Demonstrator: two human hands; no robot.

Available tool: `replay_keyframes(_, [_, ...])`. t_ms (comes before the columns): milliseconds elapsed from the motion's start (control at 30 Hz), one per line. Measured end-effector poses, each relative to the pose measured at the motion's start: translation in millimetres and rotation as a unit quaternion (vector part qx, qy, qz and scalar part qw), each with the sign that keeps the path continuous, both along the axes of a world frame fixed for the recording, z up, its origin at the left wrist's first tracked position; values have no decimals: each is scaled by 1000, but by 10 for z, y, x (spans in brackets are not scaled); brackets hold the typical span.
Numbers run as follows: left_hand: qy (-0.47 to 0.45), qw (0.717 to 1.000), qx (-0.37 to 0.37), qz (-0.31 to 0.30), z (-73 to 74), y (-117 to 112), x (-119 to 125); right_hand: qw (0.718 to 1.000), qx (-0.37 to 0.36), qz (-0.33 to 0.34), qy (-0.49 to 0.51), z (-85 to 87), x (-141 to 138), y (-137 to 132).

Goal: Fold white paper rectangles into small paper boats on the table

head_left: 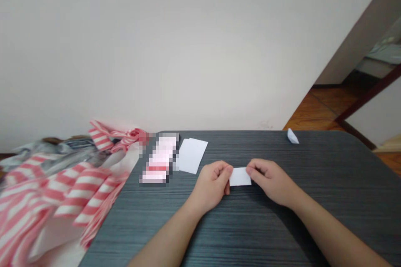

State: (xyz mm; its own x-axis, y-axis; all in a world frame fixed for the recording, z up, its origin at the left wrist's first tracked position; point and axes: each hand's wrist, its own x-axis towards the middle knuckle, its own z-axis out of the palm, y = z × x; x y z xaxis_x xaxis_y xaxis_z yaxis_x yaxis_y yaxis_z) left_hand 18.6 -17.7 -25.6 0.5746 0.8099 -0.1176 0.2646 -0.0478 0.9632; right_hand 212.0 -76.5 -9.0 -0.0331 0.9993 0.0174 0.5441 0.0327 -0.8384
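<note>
A small white piece of paper (240,177) is stretched between my two hands, just over the dark table. My left hand (213,183) pinches its left edge between thumb and fingers. At the right edge, the thumb and fingers of my right hand (270,180) are closed on the same paper. Whether the paper is folded I cannot tell for sure. Beyond my left hand lie white paper sheets (191,155), overlapping each other flat on the table.
The dark wood-grain table (338,200) meets a white wall (200,50). A folded white paper piece (293,136) stands near the far right edge. Left of the sheets lies a pixelated pink and white rectangular object (159,158). Red-and-white striped cloth (75,187) is heaped beside the table.
</note>
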Motion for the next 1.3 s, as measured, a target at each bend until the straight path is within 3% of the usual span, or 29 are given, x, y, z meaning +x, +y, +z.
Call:
replay_keyframes(300, [-6, 996, -8, -84, 132, 1, 0, 999, 28, 5, 22, 11, 29, 1])
replay_keyframes(800, [35, 998, 3, -55, 75, 3, 1, 1000, 1, 19, 18, 16, -34, 1])
replay_keyframes(1000, [17, 997, -10, -76, 100, -2, 5, 1000, -3, 4, 9, 27, -43, 1])
replay_keyframes(1200, [-1, 998, -38, -45, 70, 1, 8, 997, 40, 7, 65, -58, -23, -36])
replay_keyframes(1300, [-17, 998, -49, -36, 58, 6, 12, 994, 73, 58, 54, -71, -10, -69])
